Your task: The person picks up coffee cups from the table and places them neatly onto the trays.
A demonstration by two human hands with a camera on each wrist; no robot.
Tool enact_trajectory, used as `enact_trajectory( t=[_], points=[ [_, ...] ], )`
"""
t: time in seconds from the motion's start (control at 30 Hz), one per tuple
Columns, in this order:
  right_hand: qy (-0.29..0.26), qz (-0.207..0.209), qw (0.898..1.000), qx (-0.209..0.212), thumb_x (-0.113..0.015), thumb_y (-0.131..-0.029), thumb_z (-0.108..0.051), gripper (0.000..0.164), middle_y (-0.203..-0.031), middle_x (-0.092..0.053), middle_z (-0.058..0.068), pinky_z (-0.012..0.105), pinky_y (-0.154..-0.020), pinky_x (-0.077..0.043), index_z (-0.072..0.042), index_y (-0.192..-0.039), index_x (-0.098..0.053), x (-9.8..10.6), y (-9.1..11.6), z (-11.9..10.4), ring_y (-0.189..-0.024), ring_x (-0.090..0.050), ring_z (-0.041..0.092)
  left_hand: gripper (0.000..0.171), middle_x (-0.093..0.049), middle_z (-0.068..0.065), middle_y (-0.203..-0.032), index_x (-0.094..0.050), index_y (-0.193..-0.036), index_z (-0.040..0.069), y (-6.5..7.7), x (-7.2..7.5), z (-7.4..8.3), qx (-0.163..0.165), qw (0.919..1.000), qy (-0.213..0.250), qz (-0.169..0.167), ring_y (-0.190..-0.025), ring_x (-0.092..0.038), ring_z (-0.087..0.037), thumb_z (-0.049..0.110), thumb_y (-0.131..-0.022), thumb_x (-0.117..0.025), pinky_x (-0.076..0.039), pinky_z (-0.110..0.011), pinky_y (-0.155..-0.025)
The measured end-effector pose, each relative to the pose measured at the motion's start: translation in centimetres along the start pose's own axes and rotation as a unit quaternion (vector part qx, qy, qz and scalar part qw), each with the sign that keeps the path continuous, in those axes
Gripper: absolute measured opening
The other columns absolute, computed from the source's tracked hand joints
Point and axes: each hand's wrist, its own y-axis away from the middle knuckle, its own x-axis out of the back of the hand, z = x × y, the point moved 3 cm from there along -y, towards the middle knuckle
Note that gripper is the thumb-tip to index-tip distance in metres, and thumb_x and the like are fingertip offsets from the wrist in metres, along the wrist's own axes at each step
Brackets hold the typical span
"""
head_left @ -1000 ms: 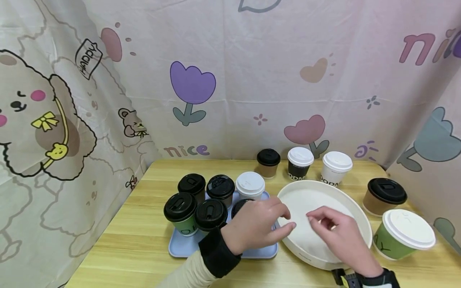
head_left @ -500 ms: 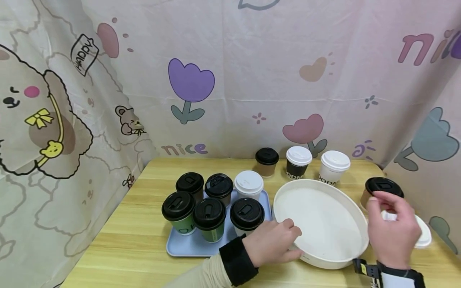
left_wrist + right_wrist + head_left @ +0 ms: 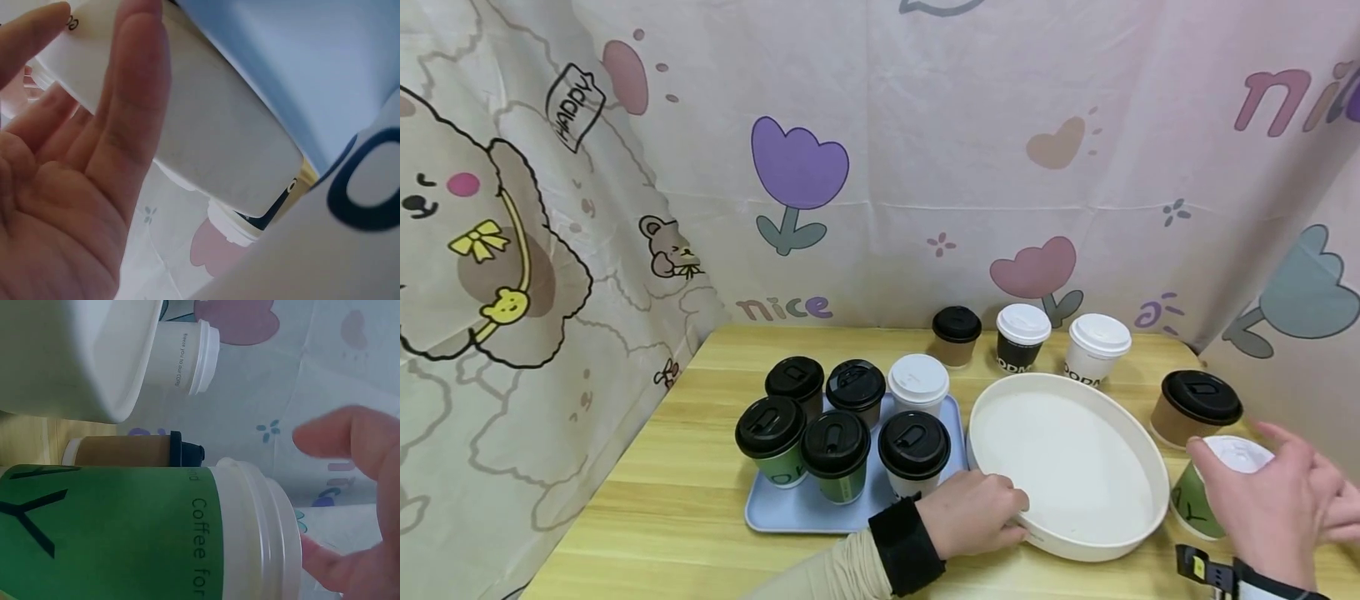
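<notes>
Right hand (image 3: 1273, 504), fingers parted and free, is hovering around the white-lidded green paper cup (image 3: 1193, 504) beside the round white shallow tray (image 3: 1067, 458); left hand (image 3: 966, 514), fingers loosely extended, is touching the tray's edge.

Head view: bright, even, soft light, apparently from above; small glare on the black lids (image 3: 835, 440); white round tray (image 3: 1067, 458) pale, little detail inside; curtain (image 3: 925, 158) pinkish toward the upper right, shadowed along the right-hand corner; wide-angle stretch toward the sides; right hand (image 3: 1273, 504) slightly soft.

Left wrist view: dimmer, cool in tone; outer wall of the white round tray in grey shade; far left washed out; blue tray (image 3: 294, 56) and near white cup (image 3: 337, 256) out of focus.

Right wrist view: cool, muted; lettering on the green cup (image 3: 119, 537) legible; near part of the white round tray blurred; fingers soft-edged.
</notes>
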Motion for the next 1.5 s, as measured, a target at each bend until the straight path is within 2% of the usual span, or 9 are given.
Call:
enact_trajectory(
  t=[0.2,0.43,0.63,0.77,0.93,1.03,1.2,1.4,1.5],
  points=[
    [0.069,-0.048,0.996,-0.021,-0.069,-0.092,-0.039,0.092,-0.154,-0.004,0.047,0.074,-0.107,-0.003,0.006,-0.157,-0.021,-0.7,-0.6,0.3,-0.135,-0.003,0.065,0.016,-0.057,0.013,-0.073,-0.07,-0.087,0.024,0.1,0.1,0.0,-0.007,1.0,0.003,0.002,-0.065,-0.05,0.004,0.036,-0.095,-0.076,-0.038,-0.014,-0.056],
    [0.035,-0.068,0.997,-0.02,-0.069,-0.09,-0.028,0.087,-0.157,0.002,0.044,0.074,-0.103,-0.007,0.007,-0.156,-0.024,-0.4,-0.9,1.3,-0.134,0.0,0.066,0.018,-0.06,0.013,-0.076,-0.069,-0.085,0.023,0.1,-0.1,0.0,-0.014,0.9999,0.006,0.003,-0.066,-0.051,0.004,0.034,-0.099,-0.07,-0.04,-0.012,-0.059],
    [0.025,-0.05,0.998,-0.008,-0.07,-0.091,-0.03,0.084,-0.154,-0.011,0.045,0.071,-0.103,-0.024,0.003,-0.157,-0.029,-0.5,-1.3,1.5,-0.14,-0.011,0.06,0.017,-0.061,0.012,-0.077,-0.07,-0.087,0.021,0.0,-0.2,0.1,-0.012,0.9997,0.021,-0.005,-0.068,-0.052,0.003,0.032,-0.1,-0.07,-0.04,-0.011,-0.063],
    [-0.044,0.009,0.999,-0.018,-0.072,-0.091,-0.031,0.08,-0.163,-0.015,0.027,0.062,-0.113,-0.026,-0.013,-0.16,-0.037,0.2,-0.8,1.2,-0.147,-0.015,0.047,0.016,-0.062,0.011,-0.078,-0.071,-0.089,0.02,-0.1,-0.3,0.1,-0.009,0.9995,0.028,-0.011,-0.069,-0.052,0.003,0.031,-0.1,-0.069,-0.041,-0.011,-0.064],
    [-0.155,0.111,0.981,0.023,-0.077,-0.084,-0.022,0.071,-0.152,-0.029,-0.016,0.04,-0.117,-0.021,-0.038,-0.15,-0.053,0.6,0.3,0.2,-0.141,-0.021,0.012,0.016,-0.06,0.011,-0.077,-0.07,-0.09,0.02,-0.1,-0.4,0.2,-0.005,0.9996,0.023,-0.013,-0.068,-0.052,0.003,0.031,-0.101,-0.069,-0.041,-0.011,-0.064],
    [-0.166,0.13,0.975,0.073,-0.077,-0.082,-0.017,0.067,-0.144,-0.03,-0.023,0.04,-0.115,-0.021,-0.032,-0.145,-0.06,0.2,0.9,-0.5,-0.132,-0.022,0.001,0.016,-0.06,0.01,-0.077,-0.07,-0.09,0.02,-0.1,-0.3,0.2,-0.004,0.9997,0.021,-0.014,-0.068,-0.052,0.003,0.031,-0.101,-0.069,-0.04,-0.011,-0.063],
    [-0.172,0.091,0.976,0.101,-0.081,-0.079,-0.013,0.067,-0.136,-0.029,-0.026,0.04,-0.114,-0.023,-0.027,-0.142,-0.063,-0.6,1.1,-1.4,-0.125,-0.026,-0.004,0.016,-0.06,0.011,-0.077,-0.07,-0.09,0.02,0.0,-0.3,0.1,-0.003,0.9998,0.014,-0.011,-0.069,-0.052,0.002,0.032,-0.101,-0.069,-0.041,-0.011,-0.064],
    [-0.134,0.0,0.979,0.156,-0.081,-0.085,-0.019,0.073,-0.155,-0.031,0.005,0.058,-0.114,-0.023,-0.026,-0.152,-0.053,-1.6,0.8,-2.6,-0.136,-0.03,0.027,0.015,-0.062,0.011,-0.08,-0.07,-0.091,0.021,-0.1,-0.5,0.1,-0.004,0.9997,0.017,-0.019,-0.071,-0.053,0.003,0.032,-0.101,-0.069,-0.041,-0.01,-0.066],
    [-0.097,-0.042,0.968,0.226,-0.078,-0.089,-0.023,0.075,-0.158,-0.024,0.024,0.074,-0.106,-0.024,-0.018,-0.156,-0.046,-2.2,0.5,-3.5,-0.136,-0.026,0.048,0.015,-0.063,0.012,-0.081,-0.071,-0.092,0.021,-0.2,-0.5,0.3,-0.006,0.9996,0.018,-0.023,-0.071,-0.053,0.004,0.032,-0.101,-0.068,-0.041,-0.009,-0.067]
  ],
)
